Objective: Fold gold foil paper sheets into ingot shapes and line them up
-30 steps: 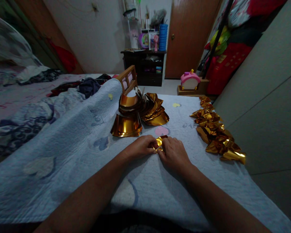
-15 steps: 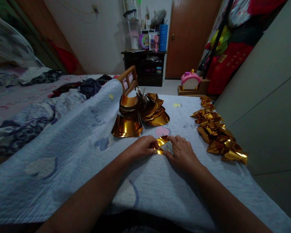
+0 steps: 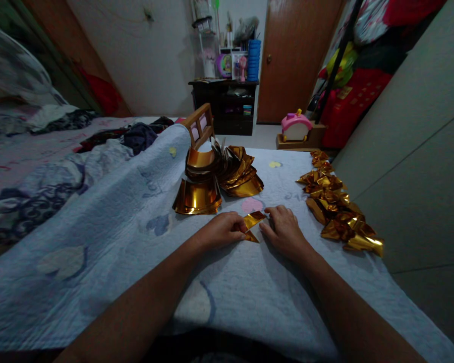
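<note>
My left hand (image 3: 229, 229) is closed on a piece of gold foil paper (image 3: 252, 220), pinching it between thumb and fingers. Two pointed ends of the folded paper stick out to the right, one above the other. Just beyond those ends is my right hand (image 3: 285, 229), its thumb and forefinger apart and nothing seen between them. Whether a fingertip still brushes the upper point, I cannot tell. Ahead on the bed lie fanned stacks of curved gold foil sheets (image 3: 197, 195). A row of folded gold foil pieces (image 3: 335, 201) runs along the right side.
A pale blue quilt (image 3: 265, 302) covers the surface under my hands. Behind the stacks stands a small wooden chair back (image 3: 200, 123). A pink toy (image 3: 296, 126) sits on a box at the far edge. To the right rises a pale cabinet (image 3: 419, 176).
My right hand has come away from the foil paper, moving slightly right with its fingers parting. The paper's lower point now shows. My left hand keeps its hold.
</note>
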`<state>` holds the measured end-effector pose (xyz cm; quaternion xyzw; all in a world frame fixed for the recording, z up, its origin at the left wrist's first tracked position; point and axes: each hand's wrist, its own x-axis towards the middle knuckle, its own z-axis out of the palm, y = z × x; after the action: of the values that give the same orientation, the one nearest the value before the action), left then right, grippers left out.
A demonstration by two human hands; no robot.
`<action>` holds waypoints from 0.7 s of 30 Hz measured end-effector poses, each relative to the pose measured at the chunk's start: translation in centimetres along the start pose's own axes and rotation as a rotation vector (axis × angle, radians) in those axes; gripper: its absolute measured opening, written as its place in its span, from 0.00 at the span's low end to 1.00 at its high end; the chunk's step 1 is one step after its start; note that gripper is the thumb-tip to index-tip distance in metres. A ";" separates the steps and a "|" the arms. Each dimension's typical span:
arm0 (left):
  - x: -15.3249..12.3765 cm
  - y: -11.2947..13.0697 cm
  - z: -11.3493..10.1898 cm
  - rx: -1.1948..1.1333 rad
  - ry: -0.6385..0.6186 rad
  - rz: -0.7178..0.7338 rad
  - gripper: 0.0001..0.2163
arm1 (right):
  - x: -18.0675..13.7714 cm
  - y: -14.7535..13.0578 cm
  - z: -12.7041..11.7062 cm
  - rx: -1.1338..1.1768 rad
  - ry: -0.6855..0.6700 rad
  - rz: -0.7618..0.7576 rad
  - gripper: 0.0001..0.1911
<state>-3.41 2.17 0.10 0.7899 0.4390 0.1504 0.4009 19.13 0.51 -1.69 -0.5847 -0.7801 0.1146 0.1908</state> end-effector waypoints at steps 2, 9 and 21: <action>0.0 0.1 0.1 0.037 0.012 -0.002 0.02 | 0.3 -0.2 0.3 -0.022 -0.003 0.016 0.14; 0.1 0.4 0.9 0.193 0.202 0.112 0.08 | 1.1 0.1 0.5 0.036 0.018 0.027 0.09; 0.2 0.9 1.1 -0.223 0.090 0.129 0.11 | 0.2 -1.3 -0.7 0.740 0.020 0.071 0.09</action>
<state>-2.19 1.51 0.07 0.7595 0.3851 0.2591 0.4558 18.22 0.31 -0.53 -0.5039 -0.6635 0.3895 0.3926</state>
